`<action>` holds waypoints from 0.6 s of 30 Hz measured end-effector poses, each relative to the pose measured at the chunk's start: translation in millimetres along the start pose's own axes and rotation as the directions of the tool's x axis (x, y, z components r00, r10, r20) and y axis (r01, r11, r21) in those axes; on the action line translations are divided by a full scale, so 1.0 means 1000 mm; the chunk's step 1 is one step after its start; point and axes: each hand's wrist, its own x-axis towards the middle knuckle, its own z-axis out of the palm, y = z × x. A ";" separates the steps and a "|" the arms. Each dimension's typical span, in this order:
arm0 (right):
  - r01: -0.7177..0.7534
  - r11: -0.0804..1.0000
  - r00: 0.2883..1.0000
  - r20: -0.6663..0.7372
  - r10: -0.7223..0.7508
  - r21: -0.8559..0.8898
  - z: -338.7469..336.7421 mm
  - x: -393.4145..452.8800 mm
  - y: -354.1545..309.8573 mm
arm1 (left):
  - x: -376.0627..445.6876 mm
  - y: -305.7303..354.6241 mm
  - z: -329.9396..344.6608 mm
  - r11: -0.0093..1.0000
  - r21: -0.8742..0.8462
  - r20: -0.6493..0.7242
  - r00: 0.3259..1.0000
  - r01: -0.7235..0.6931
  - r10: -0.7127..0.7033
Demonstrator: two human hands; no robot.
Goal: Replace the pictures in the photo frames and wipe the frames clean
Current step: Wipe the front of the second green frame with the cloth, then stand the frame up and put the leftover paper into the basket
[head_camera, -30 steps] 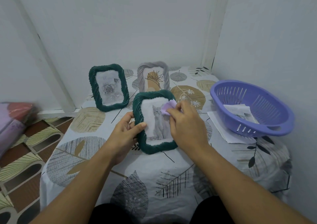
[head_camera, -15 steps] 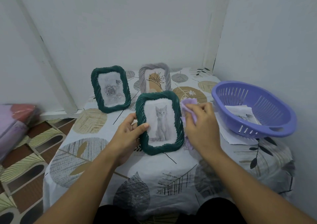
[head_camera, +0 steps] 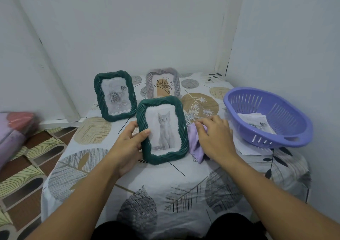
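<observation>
A dark green rope-edged frame with a grey kitten picture (head_camera: 162, 129) stands tilted on the table, and my left hand (head_camera: 128, 142) grips its left edge, thumb on the front. Just right of the frame lies a lilac cloth (head_camera: 196, 144) on the tablecloth; my right hand (head_camera: 214, 138) rests flat on it with fingers spread. Behind stand a second green frame with a rose picture (head_camera: 115, 95) and a grey frame with a plant drawing (head_camera: 163, 82).
A purple plastic colander basket (head_camera: 287, 136) at the right holds loose printed pictures, with white paper (head_camera: 252, 147) under it. The leaf-patterned tablecloth (head_camera: 156, 193) covers a small table in a wall corner. Folded bedding (head_camera: 12, 129) lies on the patterned floor at left.
My right hand moved the cloth off the kitten frame's glass, past its right edge, and down onto the table. The left hand kept hold of the frame.
</observation>
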 end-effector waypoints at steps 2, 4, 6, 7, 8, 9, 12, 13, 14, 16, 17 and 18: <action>-0.013 0.976 0.999 0.032 0.007 0.217 -0.001 0.005 -0.009 | 0.000 0.006 -0.003 1.000 -0.004 -0.012 1.000 0.006 -0.006; -0.149 0.885 0.981 0.177 0.077 0.441 -0.005 0.011 -0.021 | -0.001 0.014 -0.007 1.000 -0.014 -0.013 1.000 0.011 -0.011; -0.301 0.773 0.939 0.314 0.139 0.559 -0.008 0.017 -0.033 | -0.002 0.024 -0.009 1.000 -0.009 0.004 1.000 0.010 -0.010; -0.366 0.715 0.913 0.378 0.153 0.596 -0.009 0.020 -0.038 | -0.002 0.029 -0.009 1.000 -0.006 0.014 1.000 0.006 -0.006; -0.417 0.667 0.887 0.438 0.149 0.617 -0.010 0.024 -0.041 | -0.003 0.034 -0.009 1.000 -0.010 0.023 1.000 0.002 -0.002; -0.456 0.637 0.860 0.492 0.135 0.621 -0.012 0.027 -0.044 | -0.003 0.040 -0.009 1.000 -0.022 0.029 1.000 -0.003 0.004; -0.547 0.560 0.793 0.599 0.108 0.622 -0.018 0.039 -0.049 | -0.002 0.055 -0.011 0.998 -0.066 0.059 0.998 -0.008 0.012; -0.576 0.519 0.774 0.626 0.096 0.632 -0.021 0.042 -0.049 | -0.002 0.059 -0.010 0.997 -0.073 0.072 0.997 -0.005 0.011; -0.600 0.477 0.757 0.649 0.079 0.642 -0.023 0.044 -0.049 | -0.002 0.063 -0.009 0.997 -0.077 0.085 0.996 0.002 0.005; -0.634 0.416 0.721 0.693 0.011 0.652 -0.027 0.047 -0.052 | 0.000 0.070 -0.003 0.998 -0.067 0.122 0.993 0.015 -0.006; -0.644 0.393 0.700 0.713 -0.043 0.656 -0.029 0.048 -0.053 | 0.001 0.072 0.000 0.998 -0.052 0.144 0.990 0.020 -0.012; -0.651 0.364 0.683 0.723 -0.104 0.666 -0.030 0.048 -0.056 | 0.003 0.074 0.003 0.999 -0.037 0.164 0.986 0.027 -0.021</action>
